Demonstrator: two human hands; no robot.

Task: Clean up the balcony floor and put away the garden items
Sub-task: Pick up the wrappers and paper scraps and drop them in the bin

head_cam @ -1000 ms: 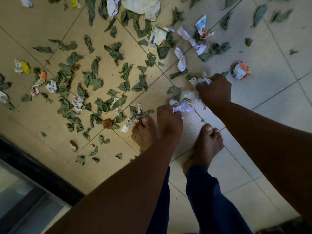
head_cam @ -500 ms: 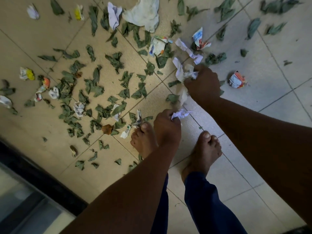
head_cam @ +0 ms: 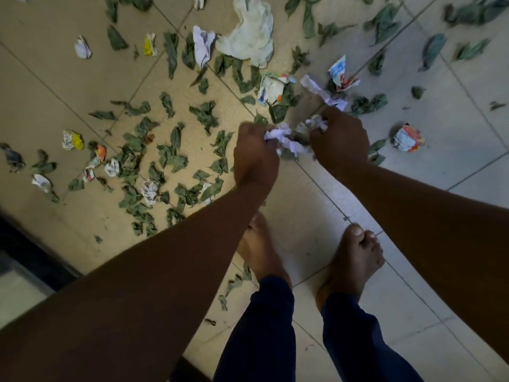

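Both hands have come up and together since a moment ago: the left hand (head_cam: 254,157), which was down by the toes, now meets the right hand (head_cam: 340,139) just above the tiles, and the white paper scraps (head_cam: 285,137) bridge the small gap between them. Each grip is closed on crumpled paper, the left pinching the near end of the wad, the right bunching its own handful, so I judge the person is merging two pickings into one bundle. Very little of the floor (head_cam: 454,166) is cleared yet. Dry green leaves (head_cam: 170,158) lie thick to the left, a crumpled orange-and-white wrapper (head_cam: 407,139) sits just right of the right hand, and a white cloth (head_cam: 252,40) lies further off.
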